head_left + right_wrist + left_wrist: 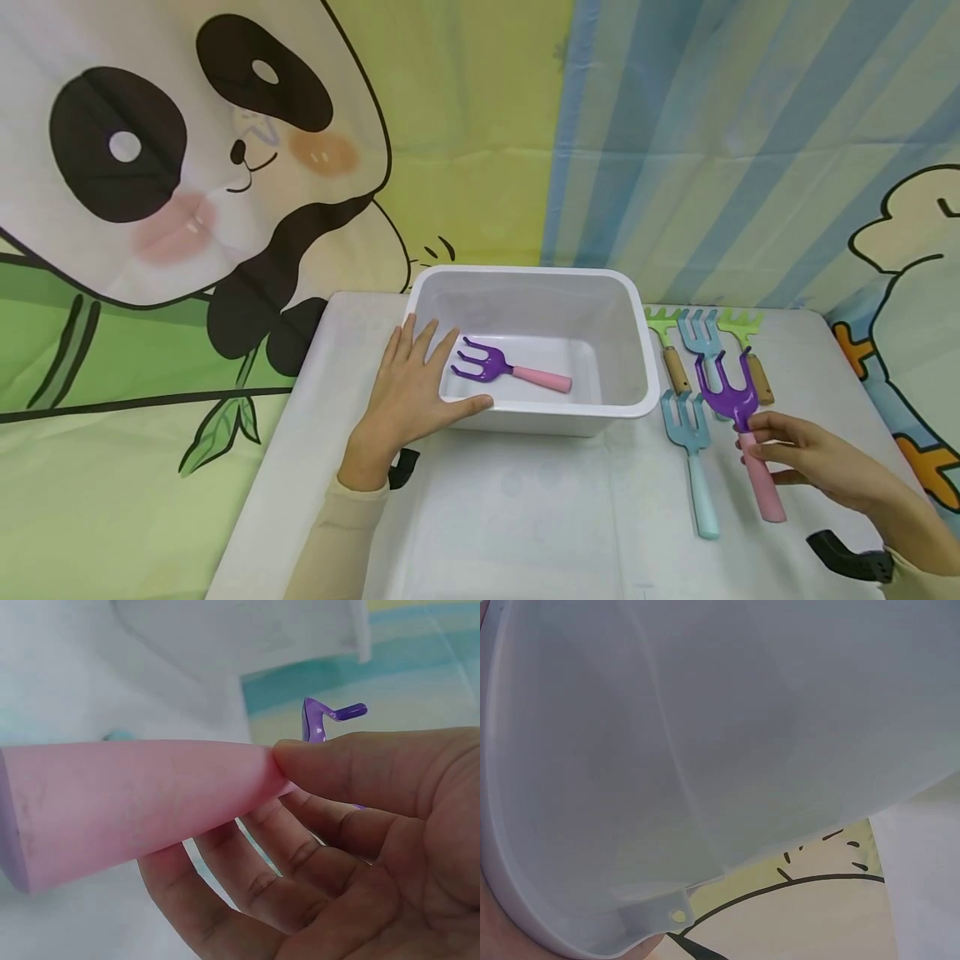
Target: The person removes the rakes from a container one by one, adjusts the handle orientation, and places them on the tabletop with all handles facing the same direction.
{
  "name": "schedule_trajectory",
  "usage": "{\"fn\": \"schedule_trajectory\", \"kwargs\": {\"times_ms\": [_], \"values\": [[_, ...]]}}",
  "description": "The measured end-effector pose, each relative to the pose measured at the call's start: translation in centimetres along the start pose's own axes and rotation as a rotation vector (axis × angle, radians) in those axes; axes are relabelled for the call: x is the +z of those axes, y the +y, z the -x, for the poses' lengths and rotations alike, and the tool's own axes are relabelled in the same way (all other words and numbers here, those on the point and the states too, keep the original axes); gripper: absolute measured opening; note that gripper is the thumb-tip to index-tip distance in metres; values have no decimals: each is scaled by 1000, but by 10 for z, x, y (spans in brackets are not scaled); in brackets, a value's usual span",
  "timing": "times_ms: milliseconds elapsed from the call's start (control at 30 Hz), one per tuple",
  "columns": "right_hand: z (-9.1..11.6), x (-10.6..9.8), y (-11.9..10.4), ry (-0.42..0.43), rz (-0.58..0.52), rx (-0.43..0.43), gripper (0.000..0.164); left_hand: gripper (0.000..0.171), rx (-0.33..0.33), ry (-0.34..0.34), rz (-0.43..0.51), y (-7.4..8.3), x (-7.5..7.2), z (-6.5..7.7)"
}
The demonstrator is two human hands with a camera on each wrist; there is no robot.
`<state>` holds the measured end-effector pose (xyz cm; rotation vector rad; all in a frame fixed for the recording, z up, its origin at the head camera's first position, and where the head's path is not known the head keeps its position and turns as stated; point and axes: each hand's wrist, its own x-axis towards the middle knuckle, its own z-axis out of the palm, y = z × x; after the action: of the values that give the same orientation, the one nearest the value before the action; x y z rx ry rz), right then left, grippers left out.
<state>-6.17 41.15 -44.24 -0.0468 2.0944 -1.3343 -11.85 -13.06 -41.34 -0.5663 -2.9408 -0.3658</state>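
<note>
My right hand (821, 462) pinches the pink handle of a purple hand rake (731, 402) near its neck. Its prongs point away and overlap the tools behind it. Up close in the right wrist view, thumb and fingers press on the pink handle (142, 802). My left hand (405, 392), fingers spread, rests at the near left corner of a white plastic bin (540, 300), thumb along the front rim. Inside the bin lies a second purple hand rake (491, 367), also pink-handled. The bin's pale wall (705, 750) fills most of the left wrist view.
Right of the bin lie a light-blue fork (697, 492), another light-blue fork (701, 329) farther back, and two green rakes, one left (675, 367) and one right (759, 379), with wooden handles. A printed cloth (465, 125) hangs behind the white table (510, 517).
</note>
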Motion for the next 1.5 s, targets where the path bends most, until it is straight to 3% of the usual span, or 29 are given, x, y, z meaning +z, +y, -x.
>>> {"fn": "schedule_trajectory", "kwargs": {"times_ms": [267, 600, 1067, 1500], "values": [[2, 12, 49, -21, -153, 121, 49, 111, -5, 1, 8, -1, 2, 1], [2, 23, 73, 31, -187, 275, 61, 111, -5, 5, 10, 0, 1, 1], [2, 19, 85, -7, -217, 266, 58, 112, 1, 17, 14, 0, 2, 0], [1, 12, 82, 58, -95, 316, 62, 111, -6, 4, 9, 1, 0, 0]]}}
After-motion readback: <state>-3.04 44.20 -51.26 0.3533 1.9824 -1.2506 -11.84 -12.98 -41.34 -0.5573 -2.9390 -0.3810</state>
